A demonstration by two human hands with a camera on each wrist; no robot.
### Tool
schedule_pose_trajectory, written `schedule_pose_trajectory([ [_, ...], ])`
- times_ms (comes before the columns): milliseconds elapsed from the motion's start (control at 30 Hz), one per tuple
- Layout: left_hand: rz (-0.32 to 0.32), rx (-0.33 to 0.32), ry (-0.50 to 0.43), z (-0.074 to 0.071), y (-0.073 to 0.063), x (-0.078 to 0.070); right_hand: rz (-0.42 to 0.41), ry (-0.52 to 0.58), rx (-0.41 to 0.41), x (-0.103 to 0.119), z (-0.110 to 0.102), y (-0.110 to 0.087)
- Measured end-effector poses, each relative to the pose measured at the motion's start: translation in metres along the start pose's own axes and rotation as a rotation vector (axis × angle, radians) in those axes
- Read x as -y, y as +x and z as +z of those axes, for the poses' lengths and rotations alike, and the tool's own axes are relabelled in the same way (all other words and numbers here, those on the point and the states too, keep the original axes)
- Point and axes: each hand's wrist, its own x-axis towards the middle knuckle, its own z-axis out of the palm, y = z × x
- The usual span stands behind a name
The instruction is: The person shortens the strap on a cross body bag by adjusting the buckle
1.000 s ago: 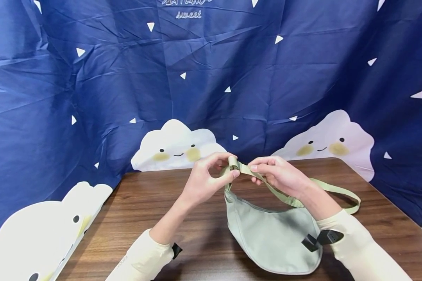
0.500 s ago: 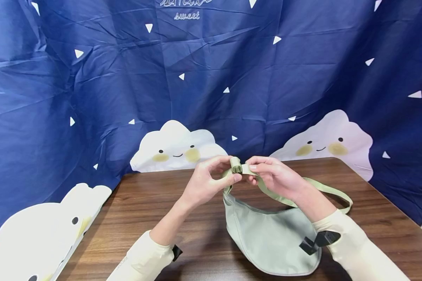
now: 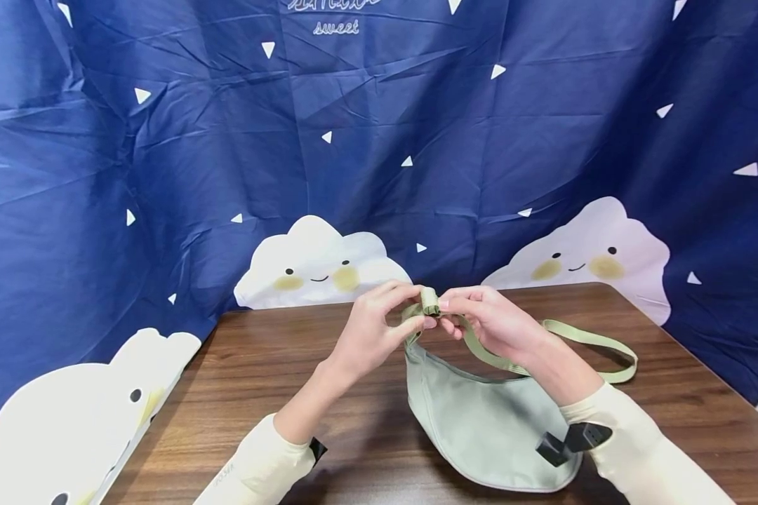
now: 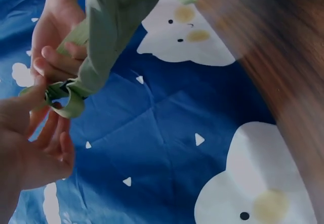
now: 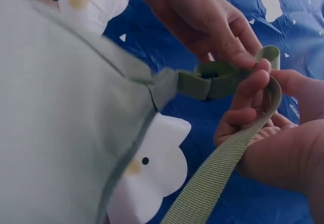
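A pale green shoulder bag [image 3: 486, 421] hangs low over the table, its upper left corner raised by the strap. My left hand [image 3: 373, 326] pinches the looped strap near its buckle between thumb and fingers. Close beside it, my right hand [image 3: 495, 319] pinches the same green webbing strap [image 5: 217, 173], thumb on top. In the right wrist view a small strap loop [image 5: 269, 56] stands up at the fingertips. The left wrist view shows the strap loop [image 4: 73, 105] between both hands; the fingers partly hide the buckle.
The brown wooden table [image 3: 259, 386] lies under the bag. A free length of strap [image 3: 625, 358] loops out to the right over the tabletop. Behind stands a blue curtain [image 3: 366, 154] with white clouds and triangles.
The right hand has moved slightly left, closing the gap to the left hand. The strap loop at the left fingertips has shifted a little right and the strap between the hands shows less.
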Motion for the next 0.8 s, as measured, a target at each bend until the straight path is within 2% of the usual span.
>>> schedule_pose_trajectory([
  [133,0.052,0.022,0.111,-0.002,0.000,-0.001,0.037,0.073,-0.044,-0.001,0.000,0.001],
  [267,0.068,0.041,0.140,-0.006,0.003,0.000,-0.002,0.194,-0.043,0.001,-0.004,0.001],
  [567,0.074,-0.015,0.085,-0.016,0.007,0.006,-0.170,0.422,0.126,0.009,-0.021,0.000],
  [700,0.020,-0.043,0.013,-0.017,0.006,0.010,-0.187,0.433,0.134,0.010,-0.023,-0.001],
  [800,-0.004,-0.036,-0.001,-0.016,0.006,0.011,-0.175,0.369,0.069,0.011,-0.020,-0.001],
])
